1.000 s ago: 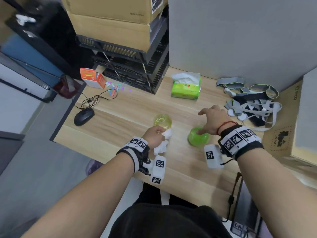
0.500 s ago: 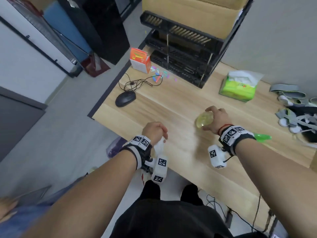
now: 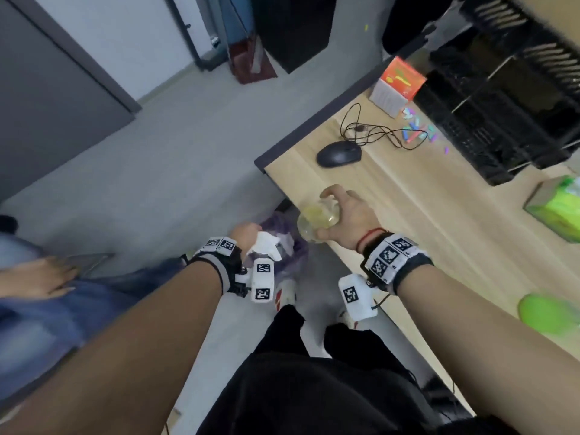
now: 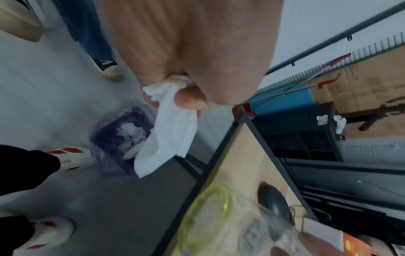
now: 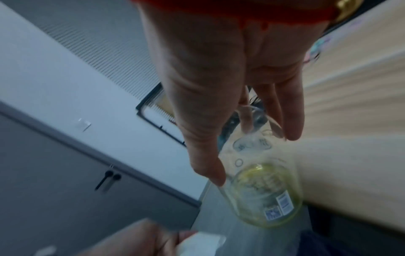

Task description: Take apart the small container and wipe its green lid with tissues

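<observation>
My left hand (image 3: 248, 235) grips a crumpled white tissue (image 3: 266, 246) off the table's left edge. In the left wrist view the tissue (image 4: 171, 131) hangs from my curled fingers above a purple-bagged bin (image 4: 118, 138). My right hand (image 3: 351, 215) holds the clear container body (image 3: 317, 221), yellowish at its base, tilted over the table's near-left edge. Thumb and fingers of that hand wrap its glass wall (image 5: 263, 190). The green lid (image 3: 546, 313) lies alone on the table at the far right, blurred.
The wooden table (image 3: 439, 246) carries a black mouse (image 3: 338, 153) with its cable, an orange box (image 3: 398, 86), black crates (image 3: 502, 89) and a green tissue box (image 3: 558, 208). Another person's hand (image 3: 40, 277) and jeans are at the left. My shoes stand by the bin (image 3: 288, 243).
My right hand left the green lid, took up the clear container and carried it left to the table's edge. My left hand moved the tissue off the table, above the bin. The view swung left.
</observation>
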{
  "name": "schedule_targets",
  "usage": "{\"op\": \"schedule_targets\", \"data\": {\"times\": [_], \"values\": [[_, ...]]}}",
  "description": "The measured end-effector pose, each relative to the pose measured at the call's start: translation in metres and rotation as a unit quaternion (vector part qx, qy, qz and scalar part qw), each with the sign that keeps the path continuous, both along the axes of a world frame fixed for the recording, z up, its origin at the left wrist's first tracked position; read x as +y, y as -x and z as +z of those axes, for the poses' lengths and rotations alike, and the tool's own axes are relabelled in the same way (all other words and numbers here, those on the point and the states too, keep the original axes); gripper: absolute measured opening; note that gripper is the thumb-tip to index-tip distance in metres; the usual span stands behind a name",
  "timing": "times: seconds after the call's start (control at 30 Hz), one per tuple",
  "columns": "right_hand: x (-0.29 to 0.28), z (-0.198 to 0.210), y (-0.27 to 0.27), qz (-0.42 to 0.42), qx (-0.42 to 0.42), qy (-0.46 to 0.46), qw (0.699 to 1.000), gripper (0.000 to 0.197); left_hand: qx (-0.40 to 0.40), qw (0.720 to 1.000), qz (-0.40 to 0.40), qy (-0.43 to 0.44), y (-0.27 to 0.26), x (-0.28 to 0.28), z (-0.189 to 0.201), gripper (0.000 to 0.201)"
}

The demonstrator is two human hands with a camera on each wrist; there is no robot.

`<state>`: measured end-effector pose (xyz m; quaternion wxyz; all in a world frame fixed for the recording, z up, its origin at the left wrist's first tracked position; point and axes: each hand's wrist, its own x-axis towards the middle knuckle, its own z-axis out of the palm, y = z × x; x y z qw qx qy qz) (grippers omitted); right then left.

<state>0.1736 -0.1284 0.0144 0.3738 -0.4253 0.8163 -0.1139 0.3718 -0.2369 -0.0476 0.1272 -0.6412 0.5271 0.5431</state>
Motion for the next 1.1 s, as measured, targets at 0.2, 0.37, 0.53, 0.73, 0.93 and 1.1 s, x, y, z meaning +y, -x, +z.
{"op": "schedule_targets", "data": {"times": [0.2,0.37,0.53,0.73,0.93,1.1], "values": [[-0.008,-0.056,-0.079,0.127,-0.041,-0.071,0.989,0.072,-0.043,0.992,0.092,0.073,-0.059,0.000,-0.042,0.009],[0.008,-0.148,-0.109,0.139,-0.053,-0.145,0.978,0.067,-0.023,0.992,0.124,0.014,-0.072,0.014,-0.117,0.035],[0.015,-0.255,-0.125,0.074,-0.031,-0.154,0.985,0.066,-0.023,0.996,0.080,0.025,-0.062,0.011,-0.235,0.020],[0.004,-0.374,-0.138,0.024,-0.016,-0.114,0.993,0.058,0.024,0.999,0.019,0.008,-0.052,0.001,-0.371,0.043],[-0.024,-0.446,-0.138,-0.002,-0.018,-0.087,0.996,0.067,0.073,0.991,0.100,-0.042,-0.062,-0.005,-0.438,0.046],[-0.045,-0.465,-0.148,0.011,-0.040,-0.109,0.993,0.085,0.033,0.988,0.145,0.034,-0.087,-0.003,-0.459,0.033]]}}
